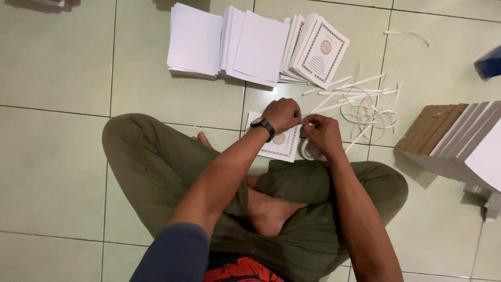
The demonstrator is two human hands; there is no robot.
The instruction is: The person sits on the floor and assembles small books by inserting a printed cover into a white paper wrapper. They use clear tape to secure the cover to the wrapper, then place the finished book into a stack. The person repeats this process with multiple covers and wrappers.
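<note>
Pinching a thin white strip (308,124) between left hand (282,115) and right hand (323,134), both clenched on it (over the booklet (282,143)); tape roll (309,151) beside.

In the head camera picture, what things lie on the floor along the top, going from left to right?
White paper stack → second white stack → fanned printed cards → loose white strips → brown and white stacks.
</note>
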